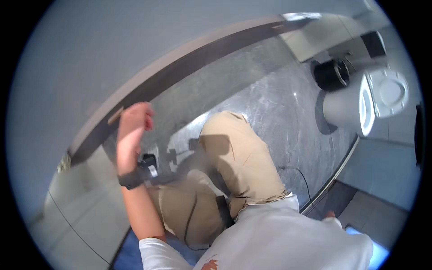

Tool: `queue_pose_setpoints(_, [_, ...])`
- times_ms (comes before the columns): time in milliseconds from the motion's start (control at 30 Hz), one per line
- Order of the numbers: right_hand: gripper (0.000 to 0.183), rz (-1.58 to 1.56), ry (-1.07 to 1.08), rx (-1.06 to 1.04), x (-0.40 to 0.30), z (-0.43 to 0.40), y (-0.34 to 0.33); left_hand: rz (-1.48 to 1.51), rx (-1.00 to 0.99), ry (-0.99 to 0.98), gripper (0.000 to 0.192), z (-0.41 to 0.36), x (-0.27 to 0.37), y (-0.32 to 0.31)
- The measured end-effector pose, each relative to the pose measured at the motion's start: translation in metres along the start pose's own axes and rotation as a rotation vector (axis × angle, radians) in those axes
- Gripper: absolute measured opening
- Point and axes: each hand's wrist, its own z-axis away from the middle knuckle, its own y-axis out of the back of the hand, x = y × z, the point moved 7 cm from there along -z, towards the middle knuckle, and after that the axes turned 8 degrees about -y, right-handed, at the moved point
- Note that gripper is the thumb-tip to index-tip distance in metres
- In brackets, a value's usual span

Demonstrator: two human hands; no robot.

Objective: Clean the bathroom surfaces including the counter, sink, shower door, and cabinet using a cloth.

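My left hand (135,116), blurred, is raised with curled fingers in front of the low ledge (182,64) along the wall. A dark watch-like band (130,180) circles that wrist. Beside the knuckles a short brown strip (115,115) sticks out; whether my fingers hold it is unclear. Just right of the wrist, low down, is a black object (148,162) with a white label, partly covered by the arm. My right hand is out of view; only a small patch of skin shows by the right sleeve. My bent knee (233,141) in tan trousers is over the grey floor (266,111).
A white toilet (366,104) with its lid raised stands at the right, with a black bin (330,75) beside it. A thin dark cable (305,182) runs over the floor near a pale edge strip (341,170). Light tiles (84,202) lie at lower left.
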Motion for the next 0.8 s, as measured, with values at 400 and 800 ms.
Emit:
queue_pose_setpoints(400, [0.027, -0.363, 0.084, -0.819, 0.026, 0.391, -0.009, -0.037, -0.76, 0.097, 0.044, 0.008, 0.051, -0.181])
queue_pose_setpoints(800, [0.024, -1.089, 0.328, 0.45, 0.051, 0.432, 0.39, -0.124, -0.607, 0.131, 0.038, 0.172, 0.198, -0.053])
